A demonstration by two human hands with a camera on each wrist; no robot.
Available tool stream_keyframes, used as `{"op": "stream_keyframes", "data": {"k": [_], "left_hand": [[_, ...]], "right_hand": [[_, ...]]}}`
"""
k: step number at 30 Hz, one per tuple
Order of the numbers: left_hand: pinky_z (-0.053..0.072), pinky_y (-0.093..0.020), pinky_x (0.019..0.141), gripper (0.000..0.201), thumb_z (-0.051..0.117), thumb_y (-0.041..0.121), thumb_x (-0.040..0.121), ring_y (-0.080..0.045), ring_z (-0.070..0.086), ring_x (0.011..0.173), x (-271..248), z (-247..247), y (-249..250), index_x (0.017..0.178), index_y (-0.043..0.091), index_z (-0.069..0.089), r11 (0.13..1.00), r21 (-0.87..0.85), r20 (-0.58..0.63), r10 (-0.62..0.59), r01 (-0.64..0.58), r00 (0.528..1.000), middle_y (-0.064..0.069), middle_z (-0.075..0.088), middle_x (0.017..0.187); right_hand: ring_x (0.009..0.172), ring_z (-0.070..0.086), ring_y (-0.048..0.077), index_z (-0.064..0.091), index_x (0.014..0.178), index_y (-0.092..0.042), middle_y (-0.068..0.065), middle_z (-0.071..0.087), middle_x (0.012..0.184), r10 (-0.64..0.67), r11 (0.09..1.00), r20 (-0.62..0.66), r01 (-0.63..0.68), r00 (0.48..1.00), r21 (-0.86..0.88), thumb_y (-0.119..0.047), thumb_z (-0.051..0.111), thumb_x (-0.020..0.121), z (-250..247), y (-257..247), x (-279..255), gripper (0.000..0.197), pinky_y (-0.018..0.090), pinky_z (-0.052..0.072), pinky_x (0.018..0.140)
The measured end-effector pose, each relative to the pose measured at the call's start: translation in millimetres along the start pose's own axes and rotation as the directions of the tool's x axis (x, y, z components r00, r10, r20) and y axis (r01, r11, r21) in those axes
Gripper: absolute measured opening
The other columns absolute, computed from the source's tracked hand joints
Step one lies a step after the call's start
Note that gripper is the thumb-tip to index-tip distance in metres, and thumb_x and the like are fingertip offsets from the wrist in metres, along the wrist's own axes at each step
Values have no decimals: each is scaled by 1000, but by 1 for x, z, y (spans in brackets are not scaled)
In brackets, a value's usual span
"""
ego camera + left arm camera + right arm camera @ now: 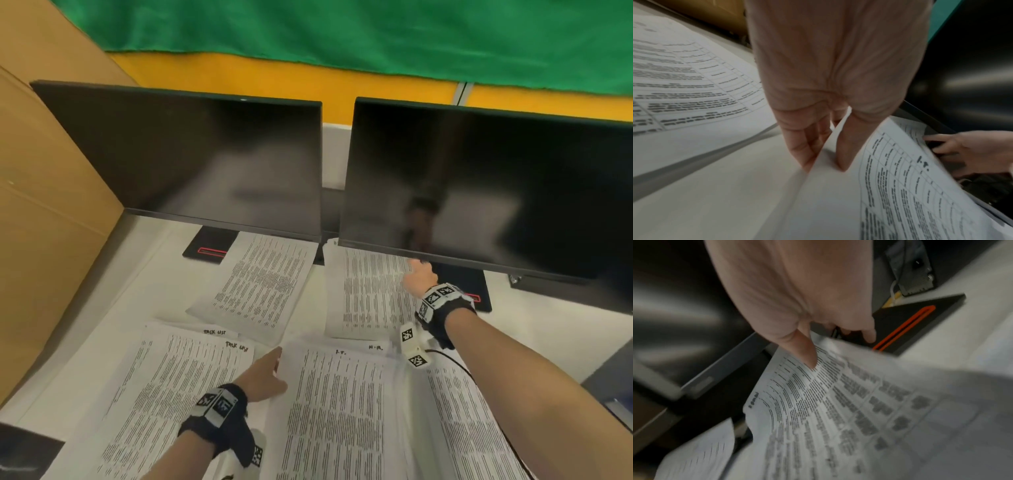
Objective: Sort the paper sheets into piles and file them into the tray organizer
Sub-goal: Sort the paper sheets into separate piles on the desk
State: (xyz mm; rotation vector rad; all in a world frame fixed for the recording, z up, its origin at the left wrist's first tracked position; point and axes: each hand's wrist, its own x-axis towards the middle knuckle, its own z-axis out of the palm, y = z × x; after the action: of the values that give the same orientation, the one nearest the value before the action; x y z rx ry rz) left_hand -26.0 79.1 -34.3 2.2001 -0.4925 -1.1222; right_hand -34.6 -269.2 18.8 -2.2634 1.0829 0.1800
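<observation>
Printed paper sheets cover the white desk. My left hand pinches the left edge of the middle sheet marked "I.T."; in the left wrist view my thumb and fingers hold that lifted edge. My right hand reaches under the right monitor and grips the far corner of a sheet, thumb on top of the sheet. A "Task list" pile lies at left, an "H.R." sheet at right. No tray organizer is in view.
Two dark monitors stand at the back on black bases. A cardboard box walls the left side. Another sheet lies below the left monitor. A black cable runs at right.
</observation>
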Motion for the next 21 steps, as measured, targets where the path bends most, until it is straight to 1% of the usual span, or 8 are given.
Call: {"op": "stream_keyframes", "data": {"k": [2,4,8,11,14,17,19,21], "left_hand": [[53,-27,79,47,54,2,81,-18,59,94,-4,-3,1,123,20,44,999,-45,-18,22,-23,1000,-4,59,106],[53,-22,77,48,53,-3,83,-13,58,95,-7,-5,2,117,30,41,994,-109,-6,27,-27,1000,3,59,104],[53,-42,90,44,54,-3,83,-26,65,102,-12,-13,6,110,32,49,974,-228,-13,13,-16,1000,-8,66,112],[52,-38,86,31,51,-1,89,-27,64,96,-12,-25,16,107,24,51,944,-330,-100,-25,-9,995,-10,65,108],[52,-29,75,37,50,0,92,-23,64,89,-5,-40,25,124,18,44,912,-409,-173,-66,-11,983,-7,63,103],[54,-42,87,40,52,3,90,-28,65,97,4,-44,31,130,7,45,934,-357,-175,-87,20,981,-12,64,113],[51,-44,92,35,51,1,90,-29,64,97,8,-43,38,125,5,47,937,-350,-195,-85,12,977,-12,65,108],[53,-40,83,29,49,-2,90,-27,63,87,12,-42,45,116,10,49,920,-393,-220,-82,-11,972,-8,64,95]], "right_hand": [[144,8,38,24,148,-27,18,2,157,-43,999,14,44,999,-30,-10,47,92,-1,6,-11,63,45,17,117],[145,1,36,31,145,-30,15,-3,158,-97,995,33,97,995,8,-14,49,93,0,15,-24,57,49,12,118],[128,38,34,64,113,-25,13,43,136,-158,980,-98,168,982,103,-32,51,93,15,37,-53,25,53,31,108],[115,50,30,65,95,-30,10,56,118,-131,960,-150,163,980,229,-39,50,91,33,63,-79,18,50,38,101],[114,52,22,64,112,-19,3,57,116,-119,889,-66,136,991,437,-55,49,85,48,77,-111,47,42,37,105],[104,56,12,61,116,-21,-9,61,110,-193,869,63,141,979,474,-77,44,68,63,80,-141,76,32,41,97],[96,58,11,58,110,-22,-9,61,103,-250,888,160,160,955,431,-68,53,74,72,78,-149,58,27,45,86],[86,63,13,55,107,-19,-2,65,97,-259,874,226,129,939,468,-42,63,84,79,74,-148,34,25,49,79]]}}
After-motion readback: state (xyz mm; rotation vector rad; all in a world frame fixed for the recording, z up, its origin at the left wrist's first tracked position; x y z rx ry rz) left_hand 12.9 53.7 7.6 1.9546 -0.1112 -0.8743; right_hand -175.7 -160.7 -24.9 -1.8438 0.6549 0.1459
